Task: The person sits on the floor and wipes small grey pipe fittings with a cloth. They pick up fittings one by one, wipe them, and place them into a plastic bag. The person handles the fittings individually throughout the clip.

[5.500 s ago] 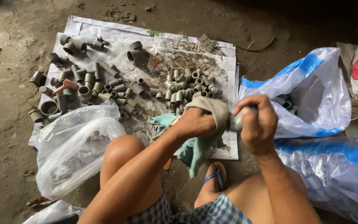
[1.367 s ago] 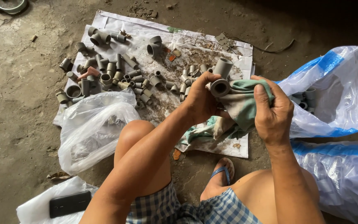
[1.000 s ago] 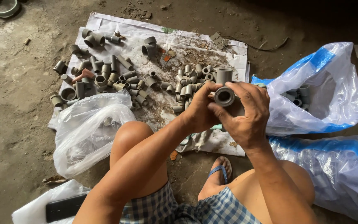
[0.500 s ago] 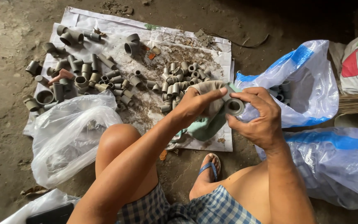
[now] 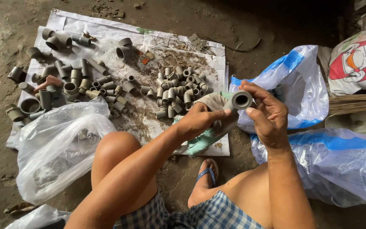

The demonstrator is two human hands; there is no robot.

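My right hand holds a short grey pipe fitting with its open end facing up. My left hand grips a dirty green and tan rag pressed against the fitting's side. Both hands hover over the near right corner of a white sheet laid on the dirt floor. Several grey pipe fittings lie heaped on that sheet just beyond my left hand.
More grey fittings lie scattered at the sheet's left. A clear plastic bag sits by my left knee. Blue and clear bags lie at right, with a broom and a printed sack beyond. My sandalled foot rests below.
The fitting has come out of the rag; my right hand now holds it bare while my left hand keeps the rag at its side. The view shifted slightly.
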